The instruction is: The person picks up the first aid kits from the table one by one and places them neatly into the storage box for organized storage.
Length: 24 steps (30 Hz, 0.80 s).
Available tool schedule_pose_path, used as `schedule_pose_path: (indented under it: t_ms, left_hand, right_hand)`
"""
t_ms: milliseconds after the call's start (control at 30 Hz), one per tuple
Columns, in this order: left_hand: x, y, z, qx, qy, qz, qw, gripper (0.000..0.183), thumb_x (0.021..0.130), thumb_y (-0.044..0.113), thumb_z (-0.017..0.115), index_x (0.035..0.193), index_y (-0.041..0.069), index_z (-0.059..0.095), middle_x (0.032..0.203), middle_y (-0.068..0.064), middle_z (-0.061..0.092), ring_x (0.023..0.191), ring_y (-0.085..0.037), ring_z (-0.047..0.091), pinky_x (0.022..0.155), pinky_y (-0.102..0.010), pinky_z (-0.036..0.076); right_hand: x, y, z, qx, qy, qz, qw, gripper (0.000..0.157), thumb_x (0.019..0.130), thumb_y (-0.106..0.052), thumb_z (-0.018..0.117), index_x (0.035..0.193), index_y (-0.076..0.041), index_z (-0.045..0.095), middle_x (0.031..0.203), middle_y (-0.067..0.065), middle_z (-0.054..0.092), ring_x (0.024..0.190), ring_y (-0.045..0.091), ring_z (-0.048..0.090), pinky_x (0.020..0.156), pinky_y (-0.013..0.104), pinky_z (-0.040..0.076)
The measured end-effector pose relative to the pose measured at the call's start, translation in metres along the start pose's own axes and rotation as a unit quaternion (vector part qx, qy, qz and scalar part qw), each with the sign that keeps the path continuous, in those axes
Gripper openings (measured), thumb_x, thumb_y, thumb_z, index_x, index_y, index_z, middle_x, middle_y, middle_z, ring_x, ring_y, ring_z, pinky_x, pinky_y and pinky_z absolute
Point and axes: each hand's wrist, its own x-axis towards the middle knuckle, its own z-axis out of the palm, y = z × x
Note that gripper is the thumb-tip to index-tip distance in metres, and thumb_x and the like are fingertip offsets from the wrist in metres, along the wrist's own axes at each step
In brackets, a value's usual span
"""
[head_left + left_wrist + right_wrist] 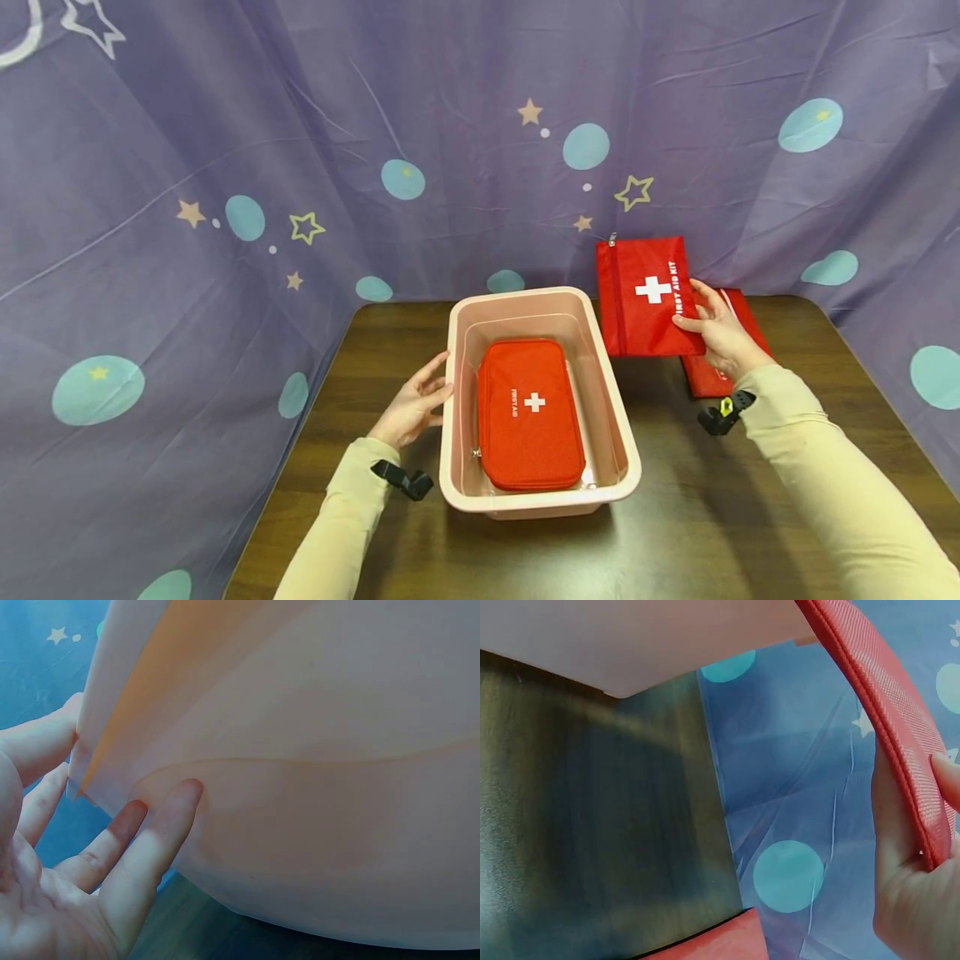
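Observation:
In the head view a pink plastic bin (615,433) stands mid-table with a red zippered first aid case (525,442) lying flat inside. My left hand (411,408) touches the bin's left side with mostly straight fingers; the left wrist view shows fingertips (191,791) against the outer wall (315,825). To the right of the bin, my right hand (720,329) pinches a flat red first aid pouch (645,321) by its right edge, raised above the table. In the right wrist view, thumb and fingers clasp the pouch's edge (900,735).
Another red pouch (708,379) lies on the wooden table (675,517) below my right hand, partly covered by it. A purple curtain (465,100) with stars and blue dots hangs behind the table and along its sides.

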Motion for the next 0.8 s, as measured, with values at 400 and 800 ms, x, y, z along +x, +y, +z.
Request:
schedule_pose_path:
  t_ms: [400,800]
  left_hand:
    - [0.001,0.003,0.001,0.001,-0.001,0.002,1.0,0.066,0.097,0.003,0.049,0.152,0.02,0.018,0.136,-0.024,0.036,0.107,-0.025,0.055,0.076,-0.041,0.054]
    - [-0.002,0.004,0.002,-0.001,0.0,-0.003,1.0,0.066,0.097,0.003,0.049,0.152,0.019,0.018,0.136,-0.024,0.036,0.105,-0.023,0.056,0.076,-0.042,0.054]
  right_hand:
    - [-0.004,-0.022,0.006,0.046,-0.014,-0.02,0.999,0.072,0.088,0.01,0.054,0.139,-0.032,0.024,0.096,-0.007,0.063,0.079,0.011,0.067,0.062,0.029,0.057]
    - [-0.005,-0.033,0.022,0.051,-0.019,-0.024,0.998,0.074,0.088,0.012,0.054,0.14,-0.03,0.022,0.103,-0.006,0.056,0.082,0.011,0.066,0.063,0.029,0.057]
